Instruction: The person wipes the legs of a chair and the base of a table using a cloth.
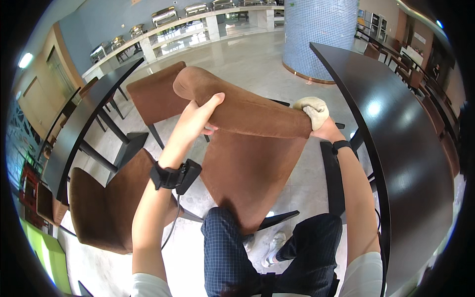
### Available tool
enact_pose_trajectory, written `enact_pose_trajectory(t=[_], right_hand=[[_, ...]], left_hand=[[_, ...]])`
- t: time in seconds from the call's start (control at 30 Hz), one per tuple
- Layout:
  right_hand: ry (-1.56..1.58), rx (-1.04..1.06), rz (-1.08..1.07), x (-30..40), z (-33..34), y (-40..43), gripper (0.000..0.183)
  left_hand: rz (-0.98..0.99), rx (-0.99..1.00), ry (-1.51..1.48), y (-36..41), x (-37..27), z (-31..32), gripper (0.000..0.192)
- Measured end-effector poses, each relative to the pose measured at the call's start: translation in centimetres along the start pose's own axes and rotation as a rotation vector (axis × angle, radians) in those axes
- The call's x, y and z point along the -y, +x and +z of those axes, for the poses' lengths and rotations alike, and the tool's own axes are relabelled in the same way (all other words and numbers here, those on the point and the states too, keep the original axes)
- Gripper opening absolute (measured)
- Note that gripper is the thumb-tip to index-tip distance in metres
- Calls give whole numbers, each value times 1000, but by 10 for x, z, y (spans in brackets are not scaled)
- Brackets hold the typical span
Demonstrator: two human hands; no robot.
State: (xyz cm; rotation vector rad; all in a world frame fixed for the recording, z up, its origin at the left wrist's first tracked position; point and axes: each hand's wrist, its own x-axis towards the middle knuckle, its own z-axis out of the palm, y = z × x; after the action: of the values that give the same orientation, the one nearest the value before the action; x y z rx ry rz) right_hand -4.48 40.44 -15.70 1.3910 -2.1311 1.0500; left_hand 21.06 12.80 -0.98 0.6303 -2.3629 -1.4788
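A brown upholstered chair [256,163] stands before me, tilted, with its lower end close to my knees. My left hand [198,115] grips the thick rounded part of the chair near its left end, thumb on top and fingers curled under. At the right end of that same part, my right hand [324,128] holds a beige cloth [315,109] against the fabric. Much of the right hand's fingers is hidden by the cloth. A dark chair leg [280,219] sticks out low on the right.
Close on my right is a dark table [393,122] with a black base [332,178]. Another dark table [92,107] stands left, beside brown chairs [107,204]. Beyond are a blue tiled column [319,37] and a buffet counter [211,29] with chafing dishes [165,15].
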Motion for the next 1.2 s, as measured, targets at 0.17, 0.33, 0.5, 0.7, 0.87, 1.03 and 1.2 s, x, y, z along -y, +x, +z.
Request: enact_pose_trajectory(t=[0.17,0.33,0.5,0.7,0.87,1.03,1.2], right_hand=[[5,55,33,-29,-10,9,30],[45,107,79,-39,1,0,50],[-10,-99,95,-47,16,-9,58],[90,-154,439,-73,-8,-19,25],[488,-527,385,-11,-7,-58,23],[712,-624,459,47,-1,-149,21],[687,-210,800,102,30,-223,26]], left_hand=[[701,-616,342,8,2,20,70],[1042,-549,311,54,7,26,23],[1035,-538,226,85,3,25,14],[844,-491,301,123,5,10,28],[858,-470,309,129,18,-4,30],[776,-441,231,128,22,1,44],[658,-483,262,133,20,-19,49]])
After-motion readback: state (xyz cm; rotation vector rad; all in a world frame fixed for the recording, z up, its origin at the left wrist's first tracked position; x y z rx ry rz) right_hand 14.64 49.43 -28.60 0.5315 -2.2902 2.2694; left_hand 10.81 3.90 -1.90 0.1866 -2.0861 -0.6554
